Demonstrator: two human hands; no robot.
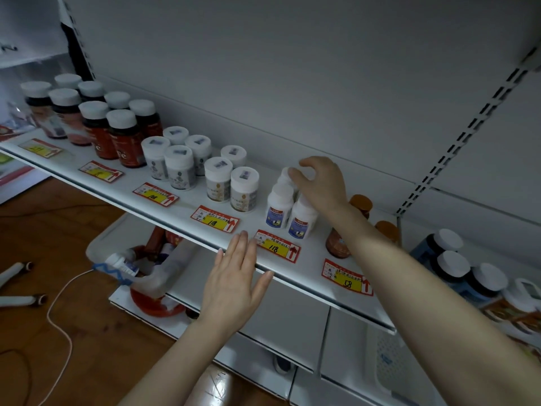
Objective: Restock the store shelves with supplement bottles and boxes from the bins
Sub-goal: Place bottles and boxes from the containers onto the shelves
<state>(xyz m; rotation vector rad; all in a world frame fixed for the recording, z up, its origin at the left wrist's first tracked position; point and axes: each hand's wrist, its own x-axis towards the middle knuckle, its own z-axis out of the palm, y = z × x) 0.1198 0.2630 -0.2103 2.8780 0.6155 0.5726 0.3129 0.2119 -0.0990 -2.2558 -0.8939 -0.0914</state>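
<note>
Mid-placement on the shelf (187, 209): right hand (317, 183) reaching to the back, fingers curled over the cap of a small white bottle (285, 174) behind two blue-labelled ones (279, 205). Left hand (234, 276) flat, fingers together, hovering by the shelf edge, holding nothing. Bottle upright, long axis vertical, cap up; label direction hidden. Next, probably: settle it in line, let go, back to the bin (128, 253) below.

right hand (319, 183) covers the top of a white bottle (285, 174) behind the front pair | orange-capped bottles (361, 203) right of it partly hidden by the forearm | bin (123, 259) left of left hand (234, 276): contents blurred | price-tag (276, 246) small print unreadable
</note>
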